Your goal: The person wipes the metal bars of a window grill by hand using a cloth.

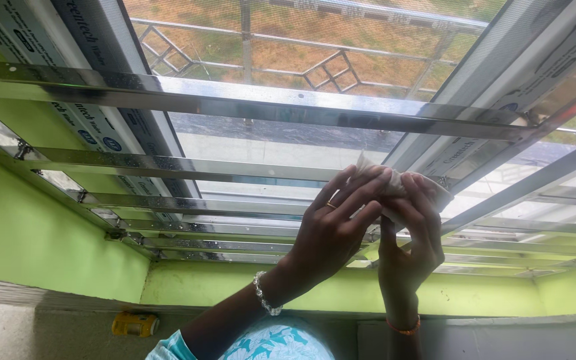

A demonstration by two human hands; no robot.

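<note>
Both my hands are raised to a window fitted with shiny horizontal metal grille bars. My left hand, with a ring and a bead bracelet, and my right hand, with an orange wrist thread, together pinch a crumpled white cloth. The cloth is pressed against one grille bar close to the window's white frame. The bars look wet with droplets.
Light green walls surround the window recess. A small yellow object lies on the sill ledge at lower left. Beyond the mesh screen are an outdoor railing and grass. The white frame carries printed protective film.
</note>
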